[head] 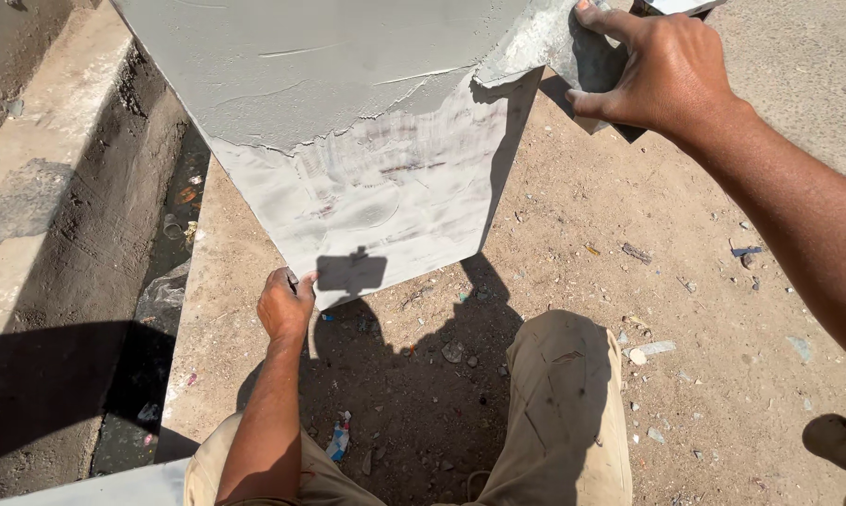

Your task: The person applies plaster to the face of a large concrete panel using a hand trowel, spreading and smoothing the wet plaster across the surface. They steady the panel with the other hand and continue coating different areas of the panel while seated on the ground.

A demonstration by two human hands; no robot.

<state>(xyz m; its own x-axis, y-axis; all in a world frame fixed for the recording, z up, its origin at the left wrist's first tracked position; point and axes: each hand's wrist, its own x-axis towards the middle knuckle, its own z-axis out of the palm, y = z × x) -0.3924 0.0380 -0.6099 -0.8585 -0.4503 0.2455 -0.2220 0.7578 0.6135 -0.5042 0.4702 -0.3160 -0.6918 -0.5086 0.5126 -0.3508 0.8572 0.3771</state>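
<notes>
Large flat panel, pale and rectangular, tilted up from the ground toward the camera, lower corner resting near the knees; upper part coated with smooth grey putty, lower part scraped thin and streaked whitish, ragged edge between the two. Left hand at the panel's lower left edge, fingers clenched around that edge, steadying it. Right hand at the panel's upper right edge, fingers grasping a broad flat metal scraper blade, smeared with grey putty, pressed flat against the panel where coated and bare areas meet. Tool handle hidden behind the hand; exact type cannot be told. Both forearms bare. Light tan trousers in the lower frame, one knee raised below the panel, dusty. Ground of packed sandy dirt, strewn with small stones, scraps of paper and plastic bits. Open concrete drainage channel to the left of the panel, dark inside, with litter at its bottom. Concrete kerb beyond the channel. Strong sunlight; sharp shadow of head and camera cast on the panel's lower part and the dirt below.
</notes>
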